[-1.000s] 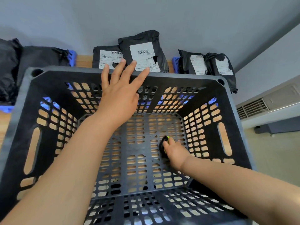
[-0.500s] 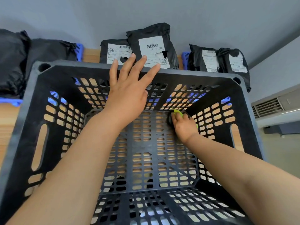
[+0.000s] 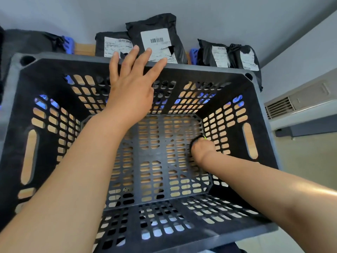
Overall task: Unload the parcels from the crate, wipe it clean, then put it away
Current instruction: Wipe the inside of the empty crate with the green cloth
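Observation:
A black slotted plastic crate (image 3: 262, 114) fills the view, with no parcels in it. My left hand (image 3: 131, 84) lies flat with spread fingers on the crate's far rim. Down inside, my right hand (image 3: 202, 149) grips a dark cloth with a yellow-green edge (image 3: 197, 139) and presses it on the crate floor near the right wall. Black parcels with white labels (image 3: 158, 44) lean against the wall behind the crate, with more (image 3: 218, 53) to the right.
A wooden surface shows through the crate's slots. Dark bags (image 3: 31, 41) and blue plastic pieces (image 3: 68, 45) lie at the back left. A grey wall stands close behind. A white vent unit (image 3: 299, 105) is mounted low on the right.
My right hand has slid the cloth from the far right corner of the crate floor back toward me along the right wall. My left hand stays on the far rim.

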Available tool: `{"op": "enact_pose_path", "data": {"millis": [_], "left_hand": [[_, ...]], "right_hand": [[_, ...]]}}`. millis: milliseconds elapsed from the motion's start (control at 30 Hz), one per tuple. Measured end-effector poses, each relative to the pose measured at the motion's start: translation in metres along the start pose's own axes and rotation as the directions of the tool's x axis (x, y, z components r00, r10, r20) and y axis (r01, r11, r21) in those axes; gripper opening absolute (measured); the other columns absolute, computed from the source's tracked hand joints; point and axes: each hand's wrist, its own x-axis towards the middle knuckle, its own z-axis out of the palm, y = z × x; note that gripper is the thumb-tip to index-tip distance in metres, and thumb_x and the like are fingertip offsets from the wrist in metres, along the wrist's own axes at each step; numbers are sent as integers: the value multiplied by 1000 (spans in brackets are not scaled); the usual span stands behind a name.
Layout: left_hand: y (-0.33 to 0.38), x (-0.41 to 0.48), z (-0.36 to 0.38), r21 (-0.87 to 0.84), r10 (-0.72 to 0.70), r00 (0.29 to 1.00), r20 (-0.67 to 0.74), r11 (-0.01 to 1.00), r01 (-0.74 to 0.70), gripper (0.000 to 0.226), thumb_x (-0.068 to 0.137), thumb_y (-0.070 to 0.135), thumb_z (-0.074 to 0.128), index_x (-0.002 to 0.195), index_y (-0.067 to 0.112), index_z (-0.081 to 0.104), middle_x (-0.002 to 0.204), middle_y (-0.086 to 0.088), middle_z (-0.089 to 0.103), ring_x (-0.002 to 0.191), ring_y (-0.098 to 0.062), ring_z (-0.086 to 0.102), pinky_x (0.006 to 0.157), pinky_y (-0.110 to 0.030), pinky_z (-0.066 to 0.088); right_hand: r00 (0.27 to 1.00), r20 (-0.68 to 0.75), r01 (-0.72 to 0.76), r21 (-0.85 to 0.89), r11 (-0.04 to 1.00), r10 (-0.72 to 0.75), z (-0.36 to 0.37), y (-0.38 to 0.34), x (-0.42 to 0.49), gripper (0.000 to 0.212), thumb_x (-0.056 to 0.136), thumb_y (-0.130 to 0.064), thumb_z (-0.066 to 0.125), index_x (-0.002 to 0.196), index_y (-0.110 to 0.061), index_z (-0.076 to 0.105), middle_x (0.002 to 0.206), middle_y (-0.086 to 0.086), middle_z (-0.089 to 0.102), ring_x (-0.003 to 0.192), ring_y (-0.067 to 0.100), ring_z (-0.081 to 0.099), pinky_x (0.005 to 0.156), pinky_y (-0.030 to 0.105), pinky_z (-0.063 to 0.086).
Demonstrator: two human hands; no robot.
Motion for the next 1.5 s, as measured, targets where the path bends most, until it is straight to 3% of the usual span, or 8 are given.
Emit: {"op": "enact_pose_path", "data": {"millis": [167, 333, 633, 767, 933, 1100, 1267, 1500], "left_hand": [[0, 0, -1, -14, -2, 1000, 2, 1000, 2, 67, 93, 14, 45, 148, 38, 15, 159, -4, 9, 146, -24, -5, 111, -45, -17], [2, 0, -2, -38, -1, 1000, -3, 999, 1, 66, 93, 14, 45, 148, 38, 16, 159, -4, 10, 146, -24, -4, 111, -44, -16], [1, 0, -4, -47, 10, 1000, 15, 999, -9, 66, 94, 14, 43, 148, 39, 14, 159, -3, 8, 146, -23, -6, 111, -45, -17], [2, 0, -4, -39, 10, 999, 31, 999, -9, 68, 94, 13, 43, 148, 39, 12, 159, -3, 7, 146, -23, -7, 111, -45, -17], [2, 1, -6, -29, 2, 999, 54, 1000, 0, 68, 95, 15, 44, 149, 40, 11, 159, -2, 6, 146, -22, -8, 111, -45, -17], [4, 0, -11, -50, -5, 997, 75, 999, 8, 64, 96, 15, 42, 148, 41, 14, 159, 0, 7, 146, -20, -7, 111, -43, -17], [0, 5, -24, -131, -5, 989, 151, 991, 25, 57, 99, 16, 38, 147, 41, 21, 159, 3, 10, 146, -14, -5, 113, -36, -15], [-38, 5, -53, -88, 6, 984, 180, 996, 10, 52, 99, 14, 38, 148, 24, 27, 155, 0, 26, 143, -17, 20, 116, -33, 10]], "right_hand": [[991, 2, 136, -125, 983, -137, 19, -12, -29, 42, 95, -10, 41, 136, 0, 32, 130, 9, 52, 113, 27, 57, 80, 35, 49], [972, 135, 217, -189, 958, -193, 40, -26, -50, 37, 92, -19, 52, 128, -12, 49, 125, 7, 56, 114, 28, 52, 89, 39, 41], [906, 243, 358, -7, 934, -346, 26, -40, -61, 31, 93, -10, 51, 124, -7, 52, 120, 11, 59, 109, 30, 58, 79, 36, 48], [897, 150, 392, 166, 905, -416, 16, -39, -66, 36, 91, -7, 52, 127, -10, 48, 114, 13, 61, 104, 32, 59, 74, 36, 46], [928, -213, 367, 365, 855, -307, -4, -32, -65, 36, 87, -5, 50, 121, -10, 42, 100, 11, 65, 90, 32, 62, 67, 37, 49], [827, -561, 292, 457, 840, 18, -26, -9, -37, 35, 83, -12, 59, 116, -15, 47, 111, 4, 60, 103, 24, 55, 75, 38, 52], [835, -427, -29, 596, 802, 347, -28, 14, 8, 37, 85, -11, 58, 120, -15, 48, 123, 7, 52, 111, 26, 48, 80, 36, 47], [959, -126, -112, 652, 750, 254, -2, 4, 44, 74, 93, -45, 46, 150, -16, 9, 158, 12, 4, 144, 34, 7, 118, 42, 16]]}}
